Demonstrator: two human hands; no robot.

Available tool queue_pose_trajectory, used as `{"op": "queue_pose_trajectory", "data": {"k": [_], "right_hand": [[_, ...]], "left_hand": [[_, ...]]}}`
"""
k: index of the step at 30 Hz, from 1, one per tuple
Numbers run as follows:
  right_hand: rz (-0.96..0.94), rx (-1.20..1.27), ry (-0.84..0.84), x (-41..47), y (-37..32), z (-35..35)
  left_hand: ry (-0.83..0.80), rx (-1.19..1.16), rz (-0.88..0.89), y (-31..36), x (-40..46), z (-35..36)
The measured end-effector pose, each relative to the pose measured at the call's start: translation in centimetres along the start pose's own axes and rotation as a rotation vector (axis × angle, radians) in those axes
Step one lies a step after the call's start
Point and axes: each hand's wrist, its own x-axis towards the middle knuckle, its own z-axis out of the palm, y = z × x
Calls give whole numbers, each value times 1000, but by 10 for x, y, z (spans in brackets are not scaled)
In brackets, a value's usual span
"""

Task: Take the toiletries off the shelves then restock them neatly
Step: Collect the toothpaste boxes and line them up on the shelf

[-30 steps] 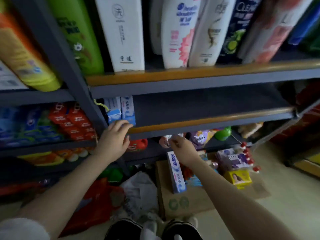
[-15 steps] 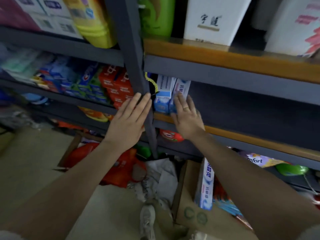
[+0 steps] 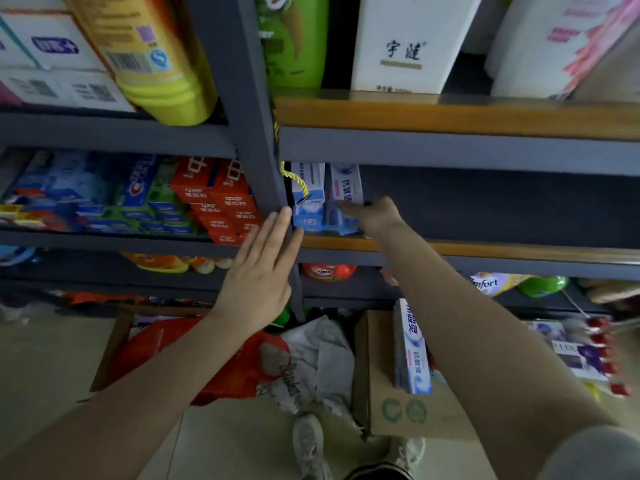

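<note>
Two blue-and-white toothpaste boxes (image 3: 311,199) stand upright at the left end of the middle shelf (image 3: 485,249), against the grey upright post (image 3: 263,168). My right hand (image 3: 372,216) reaches into the shelf and its fingers press on the right-hand box (image 3: 346,188). My left hand (image 3: 259,268) is flat with straight fingers, its tips touching the post beside the left box. Another toothpaste box (image 3: 412,348) stands in a cardboard box (image 3: 398,410) on the floor.
Shampoo and detergent bottles (image 3: 401,43) fill the top shelf. Red and blue toothpaste boxes (image 3: 214,195) pack the left bay. A red bag (image 3: 221,368), white cloth (image 3: 318,358) and loose toiletries (image 3: 581,355) lie on the floor by my shoes (image 3: 308,445).
My right hand has turned and slid to the right side of the right toothpaste box. My left hand stays flat at the post. The view barely shifted.
</note>
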Motion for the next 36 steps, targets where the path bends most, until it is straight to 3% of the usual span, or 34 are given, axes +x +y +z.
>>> {"op": "queue_pose_trajectory", "data": {"k": [3, 5, 7, 10, 15, 18, 22, 26, 30, 34, 36], "right_hand": [[62, 277, -198, -48, 19, -27], [139, 470, -315, -80, 45, -42], [167, 561, -361, -105, 70, -51], [195, 517, -389, -125, 99, -58], [155, 376, -390, -140, 129, -78], [60, 197, -260, -145, 140, -91], [-107, -183, -20, -146, 153, -113], [-283, -276, 72, -158, 150, -137], [-432, -334, 102, -173, 149, -159], [-688, -669, 378, -180, 155, -163], [-771, -807, 498, -182, 154, -161]], "left_hand": [[-195, -424, -86, 19, -3, -4], [-373, -905, -363, 34, 6, -9], [-369, -1342, -626, 49, 21, -8], [-288, -1636, -783, 72, 41, -12], [-270, -1601, -753, 111, 53, -15], [-272, -1611, -701, 133, 52, -18], [-250, -1559, -409, 158, 44, -20], [-221, -1382, -175, 182, 34, -17], [-188, -1566, -297, 196, 33, -18], [-238, -2012, -549, 213, 29, -23], [-314, -2099, -606, 227, 22, -19]]}}
